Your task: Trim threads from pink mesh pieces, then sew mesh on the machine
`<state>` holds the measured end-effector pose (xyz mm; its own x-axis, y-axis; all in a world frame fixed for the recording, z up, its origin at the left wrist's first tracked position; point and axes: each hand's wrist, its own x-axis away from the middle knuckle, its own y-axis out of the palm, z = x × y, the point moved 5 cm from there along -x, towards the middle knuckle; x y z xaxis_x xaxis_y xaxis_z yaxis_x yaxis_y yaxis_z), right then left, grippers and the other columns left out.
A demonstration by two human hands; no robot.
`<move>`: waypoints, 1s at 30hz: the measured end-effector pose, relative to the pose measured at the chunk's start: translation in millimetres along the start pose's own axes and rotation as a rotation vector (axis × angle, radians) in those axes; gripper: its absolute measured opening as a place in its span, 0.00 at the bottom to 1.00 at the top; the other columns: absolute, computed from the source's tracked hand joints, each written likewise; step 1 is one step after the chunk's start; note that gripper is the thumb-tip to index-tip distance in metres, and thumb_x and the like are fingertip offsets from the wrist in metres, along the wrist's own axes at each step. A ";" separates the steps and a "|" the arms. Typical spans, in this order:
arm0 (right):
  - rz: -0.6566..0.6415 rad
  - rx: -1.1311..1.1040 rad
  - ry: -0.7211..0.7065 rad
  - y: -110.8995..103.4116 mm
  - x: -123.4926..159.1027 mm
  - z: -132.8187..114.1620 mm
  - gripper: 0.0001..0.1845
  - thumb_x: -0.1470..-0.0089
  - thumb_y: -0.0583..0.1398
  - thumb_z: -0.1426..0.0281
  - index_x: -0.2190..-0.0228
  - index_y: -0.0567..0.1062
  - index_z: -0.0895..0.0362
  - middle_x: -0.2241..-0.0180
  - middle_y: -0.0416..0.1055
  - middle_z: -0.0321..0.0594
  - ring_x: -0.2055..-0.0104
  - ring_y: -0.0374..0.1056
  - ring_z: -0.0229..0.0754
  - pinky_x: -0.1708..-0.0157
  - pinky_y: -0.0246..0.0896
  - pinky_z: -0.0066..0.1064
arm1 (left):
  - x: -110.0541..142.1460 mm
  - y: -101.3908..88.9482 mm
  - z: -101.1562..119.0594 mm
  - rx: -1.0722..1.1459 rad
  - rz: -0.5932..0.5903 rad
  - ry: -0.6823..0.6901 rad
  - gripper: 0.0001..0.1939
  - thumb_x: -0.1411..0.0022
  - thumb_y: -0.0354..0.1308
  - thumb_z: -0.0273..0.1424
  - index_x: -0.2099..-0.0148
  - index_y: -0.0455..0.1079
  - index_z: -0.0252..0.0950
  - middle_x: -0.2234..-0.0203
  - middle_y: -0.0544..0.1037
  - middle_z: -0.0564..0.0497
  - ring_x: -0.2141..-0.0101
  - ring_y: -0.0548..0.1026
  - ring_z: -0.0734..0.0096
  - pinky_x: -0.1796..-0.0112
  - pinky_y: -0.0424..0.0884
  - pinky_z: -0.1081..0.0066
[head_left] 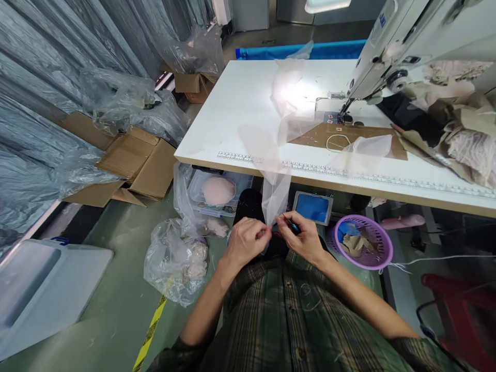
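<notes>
A strip of sheer whitish fabric [276, 191] hangs over the table's front edge down to my lap. My left hand [248, 240] is closed, pinching the lower end of that fabric between thumb and fingertips. Close beside it, my right hand [304, 237] is closed around a small dark tool with a blue part [294, 227], its tip pointing at the fabric end. Most of this tool is hidden by the fingers, so its kind is unclear. The upper part of the fabric lies across the white table [217, 113], left of the sewing machine [382, 57].
A brown board [372, 135] with a cord loop lies under the needle area. Crumpled fabrics [461, 119] fill the table's right side. Below stand a purple basket [382, 250] with scraps and a blue tray [312, 207]. Cardboard boxes [129, 155] and a plastic bag [170, 263] are at left.
</notes>
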<state>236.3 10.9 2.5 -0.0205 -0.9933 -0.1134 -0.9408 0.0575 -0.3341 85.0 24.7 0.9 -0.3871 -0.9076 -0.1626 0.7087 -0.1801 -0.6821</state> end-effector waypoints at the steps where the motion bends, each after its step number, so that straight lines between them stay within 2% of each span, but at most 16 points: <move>1: -0.005 0.011 0.007 1.3 2.7 -1.8 0.13 0.42 0.57 0.59 0.69 0.71 0.55 0.76 0.68 0.37 0.77 0.59 0.36 0.75 0.57 0.28 | 11.1 -1.0 9.6 -0.063 -0.044 0.069 0.13 0.38 0.56 0.30 0.77 0.68 0.38 0.83 0.71 0.52 0.78 0.68 0.70 0.70 0.62 0.67; 4: -0.009 0.073 0.111 4.5 11.1 0.8 0.14 0.46 0.61 0.57 0.71 0.71 0.56 0.76 0.69 0.36 0.80 0.57 0.35 0.77 0.56 0.27 | 37.1 1.0 31.8 -0.141 -0.175 0.213 0.14 0.37 0.55 0.29 0.77 0.68 0.38 0.83 0.70 0.51 0.78 0.67 0.69 0.70 0.61 0.66; 6: -0.022 0.085 0.197 4.5 16.4 5.1 0.13 0.47 0.61 0.58 0.72 0.72 0.56 0.77 0.69 0.36 0.80 0.56 0.34 0.78 0.55 0.27 | 41.5 0.6 37.9 -0.083 -0.212 0.260 0.12 0.37 0.57 0.31 0.74 0.70 0.38 0.81 0.71 0.51 0.76 0.68 0.69 0.69 0.62 0.66; 9: -0.081 0.037 0.225 2.2 22.3 6.8 0.10 0.45 0.58 0.62 0.71 0.74 0.56 0.77 0.70 0.36 0.77 0.61 0.36 0.75 0.58 0.28 | 24.2 -10.5 25.5 0.110 -0.101 0.180 0.06 0.40 0.61 0.35 0.65 0.75 0.38 0.72 0.75 0.48 0.68 0.73 0.66 0.64 0.67 0.66; 11: -0.130 -0.014 0.185 0.5 24.6 4.8 0.10 0.45 0.57 0.65 0.69 0.75 0.57 0.75 0.71 0.36 0.75 0.63 0.38 0.72 0.59 0.28 | 4.5 -15.7 7.7 0.251 -0.035 0.072 0.12 0.39 0.59 0.36 0.55 0.75 0.36 0.60 0.75 0.43 0.58 0.74 0.61 0.56 0.68 0.63; 13: -0.153 -0.056 0.148 -1.2 25.9 3.0 0.09 0.45 0.57 0.66 0.68 0.76 0.58 0.74 0.72 0.37 0.73 0.64 0.38 0.71 0.60 0.28 | -13.6 -10.5 -5.6 0.389 -0.098 0.021 0.17 0.38 0.57 0.38 0.50 0.74 0.37 0.50 0.72 0.41 0.48 0.70 0.56 0.47 0.64 0.59; 15: -0.151 -0.065 0.135 -2.7 26.2 2.8 0.09 0.45 0.57 0.67 0.68 0.76 0.58 0.74 0.72 0.36 0.74 0.63 0.37 0.71 0.60 0.28 | -25.0 1.6 -10.9 0.518 -0.237 0.011 0.17 0.39 0.58 0.41 0.53 0.75 0.37 0.46 0.70 0.41 0.44 0.67 0.53 0.43 0.60 0.58; 18: -0.172 -0.053 0.137 -3.4 25.2 4.0 0.09 0.44 0.57 0.67 0.67 0.76 0.58 0.75 0.71 0.35 0.74 0.62 0.37 0.72 0.59 0.28 | -27.8 16.3 -11.7 0.689 -0.360 -0.030 0.13 0.41 0.62 0.41 0.63 0.76 0.36 0.50 0.74 0.42 0.46 0.70 0.55 0.44 0.61 0.59; 21: -0.196 -0.021 0.156 -6.6 20.3 7.6 0.11 0.43 0.57 0.63 0.66 0.76 0.57 0.74 0.71 0.36 0.74 0.63 0.38 0.72 0.58 0.28 | -20.8 18.9 -16.8 0.778 -0.317 -0.179 0.14 0.44 0.65 0.41 0.69 0.71 0.34 0.64 0.78 0.45 0.59 0.75 0.63 0.54 0.69 0.65; 23: -0.212 -0.008 0.178 -9.4 14.9 12.4 0.15 0.40 0.56 0.59 0.64 0.76 0.57 0.72 0.73 0.37 0.72 0.64 0.38 0.72 0.58 0.28 | -13.6 17.2 -23.3 0.758 -0.291 -0.319 0.16 0.46 0.66 0.42 0.68 0.71 0.34 0.73 0.76 0.50 0.70 0.73 0.72 0.66 0.69 0.72; 25: -0.251 -0.022 0.210 -9.5 9.3 19.1 0.22 0.36 0.51 0.54 0.64 0.75 0.57 0.69 0.73 0.39 0.70 0.66 0.39 0.71 0.59 0.28 | -7.3 14.3 -28.7 0.734 -0.284 -0.425 0.18 0.48 0.67 0.43 0.65 0.72 0.33 0.76 0.73 0.54 0.77 0.68 0.77 0.73 0.64 0.77; 28: -0.336 -0.021 0.264 -3.3 3.3 29.1 0.32 0.34 0.43 0.50 0.66 0.76 0.58 0.72 0.72 0.40 0.72 0.65 0.39 0.71 0.57 0.29 | -2.6 11.4 -31.9 0.751 -0.294 -0.474 0.19 0.48 0.67 0.42 0.60 0.76 0.33 0.74 0.76 0.52 0.77 0.68 0.78 0.74 0.64 0.77; 30: -0.381 0.015 0.266 2.5 0.0 32.1 0.34 0.35 0.43 0.48 0.68 0.76 0.58 0.76 0.69 0.37 0.74 0.63 0.38 0.72 0.55 0.29 | -1.8 10.9 -32.4 0.750 -0.301 -0.470 0.18 0.46 0.66 0.43 0.62 0.77 0.32 0.75 0.77 0.51 0.76 0.70 0.76 0.73 0.65 0.76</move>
<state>244.8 14.2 -28.4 0.2376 -0.9350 0.2631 -0.8932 -0.3167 -0.3191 74.2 36.7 -29.3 -0.4540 -0.8137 0.3629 0.8762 -0.4816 0.0164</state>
